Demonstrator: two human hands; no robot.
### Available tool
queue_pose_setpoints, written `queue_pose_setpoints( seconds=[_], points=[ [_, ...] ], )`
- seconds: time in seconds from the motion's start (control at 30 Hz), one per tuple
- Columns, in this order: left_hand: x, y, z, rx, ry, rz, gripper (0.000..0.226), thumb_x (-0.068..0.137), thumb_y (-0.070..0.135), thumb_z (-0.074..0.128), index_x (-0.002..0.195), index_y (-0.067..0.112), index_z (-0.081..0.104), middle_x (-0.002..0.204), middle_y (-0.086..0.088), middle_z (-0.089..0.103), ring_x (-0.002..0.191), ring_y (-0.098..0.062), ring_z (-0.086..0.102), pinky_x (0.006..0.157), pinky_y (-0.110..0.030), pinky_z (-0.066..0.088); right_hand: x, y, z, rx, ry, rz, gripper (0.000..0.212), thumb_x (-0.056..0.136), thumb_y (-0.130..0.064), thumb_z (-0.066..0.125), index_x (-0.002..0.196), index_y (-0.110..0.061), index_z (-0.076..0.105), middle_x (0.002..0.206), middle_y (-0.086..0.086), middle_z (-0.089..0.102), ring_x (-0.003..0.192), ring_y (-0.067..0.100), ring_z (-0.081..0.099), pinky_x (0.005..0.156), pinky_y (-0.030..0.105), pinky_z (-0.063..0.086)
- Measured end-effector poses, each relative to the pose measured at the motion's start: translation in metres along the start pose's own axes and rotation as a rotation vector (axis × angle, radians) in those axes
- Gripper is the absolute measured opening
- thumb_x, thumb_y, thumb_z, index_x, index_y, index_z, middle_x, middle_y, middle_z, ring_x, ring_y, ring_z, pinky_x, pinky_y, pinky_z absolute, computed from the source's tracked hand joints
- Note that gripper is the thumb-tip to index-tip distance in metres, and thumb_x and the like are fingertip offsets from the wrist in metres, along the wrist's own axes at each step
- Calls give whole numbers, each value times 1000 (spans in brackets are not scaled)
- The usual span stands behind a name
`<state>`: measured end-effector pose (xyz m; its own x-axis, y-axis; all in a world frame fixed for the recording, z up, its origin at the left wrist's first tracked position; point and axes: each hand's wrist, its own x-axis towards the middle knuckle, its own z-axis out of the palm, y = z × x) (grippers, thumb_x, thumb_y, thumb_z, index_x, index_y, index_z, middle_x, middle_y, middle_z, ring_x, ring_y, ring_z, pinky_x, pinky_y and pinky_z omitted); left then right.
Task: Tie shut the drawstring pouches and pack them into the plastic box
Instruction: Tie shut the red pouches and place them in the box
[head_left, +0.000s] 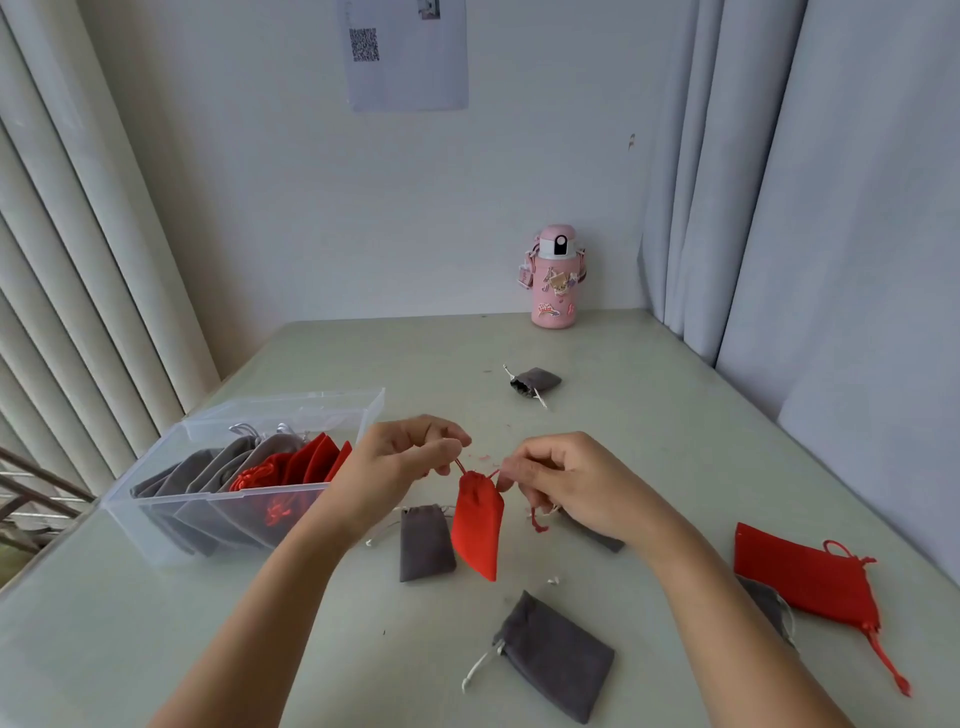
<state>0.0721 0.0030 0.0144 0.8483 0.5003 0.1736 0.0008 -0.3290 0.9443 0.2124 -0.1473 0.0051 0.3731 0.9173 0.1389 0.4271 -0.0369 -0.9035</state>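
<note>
Altogether five grey pouches (553, 657) and one flat red pouch (805, 582) lie outside the plastic box (156, 506); left hand (400, 462) and right hand (566, 483) each pinch a drawstring (460, 466) of a second red pouch (478, 525) between them.

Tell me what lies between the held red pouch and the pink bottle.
Head view: a small grey pouch lies on the table between the red pouch and the pink bottle.

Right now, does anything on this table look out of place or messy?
One grey pouch lies alone far back near the pink bottle, away from the others. Small red flecks dot the table just behind the held red pouch.
</note>
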Motion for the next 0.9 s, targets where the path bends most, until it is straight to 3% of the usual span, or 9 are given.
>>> queue_pose_setpoints(
  seconds=[0.03,0.17,0.27,0.43,0.57,0.67,0.77,0.9],
  points=[
    [-1,1,0,-39,-15,21,24,86,13,63,74,-8,63,84,8,70,64,-1,52,63,-14,41,-1,-4,0,47,-1,-11,23,89,-34,61,76,-19,72,57,-6,55,54,9,46,55,19,40],
    [-2,3,2,-197,-70,86,32,74,25,64,59,0,51,89,-2,73,81,-5,62,76,-20,41,-3,-11,-5,336,18,11,24,88,-20,58,72,-4,66,52,-11,58,48,1,43,52,15,34],
    [-1,1,3,-394,-153,103,33,68,37,74,53,14,56,85,-10,72,85,-17,64,85,-31,43,-2,-5,-8,528,20,49,26,78,-29,64,70,-6,72,50,-6,50,46,4,36,53,16,35],
    [-3,3,14,-525,-208,115,35,65,53,78,67,19,70,74,-2,68,70,-11,60,71,-20,49,3,-1,-4,771,-33,59,18,66,-29,79,74,-13,77,76,2,71,69,11,64,70,22,52],
    [-3,4,19,-503,-191,87,24,75,41,75,78,18,70,71,1,61,57,-7,41,60,-19,36,6,1,0,786,-19,24,46,46,-51,90,67,-13,75,59,-6,56,47,3,42,57,17,40],
    [-1,4,22,-447,-101,47,15,85,25,61,83,12,70,63,0,55,55,-9,35,55,-21,29,5,0,1,779,-23,17,33,58,-39,82,78,-13,78,60,-7,56,46,3,36,55,15,37],
    [-1,4,23,-346,-32,44,21,84,26,55,80,13,71,60,0,53,54,-10,35,53,-18,30,3,-5,6,741,-2,14,24,61,-29,73,78,-13,79,67,-6,64,47,4,35,54,15,37],
    [-1,3,27,-256,16,27,23,79,26,59,77,6,72,56,1,57,48,-7,35,48,-14,31,4,-7,14,651,108,-13,15,64,-26,72,72,-15,78,72,-6,70,56,5,49,59,19,36]
  ],
)
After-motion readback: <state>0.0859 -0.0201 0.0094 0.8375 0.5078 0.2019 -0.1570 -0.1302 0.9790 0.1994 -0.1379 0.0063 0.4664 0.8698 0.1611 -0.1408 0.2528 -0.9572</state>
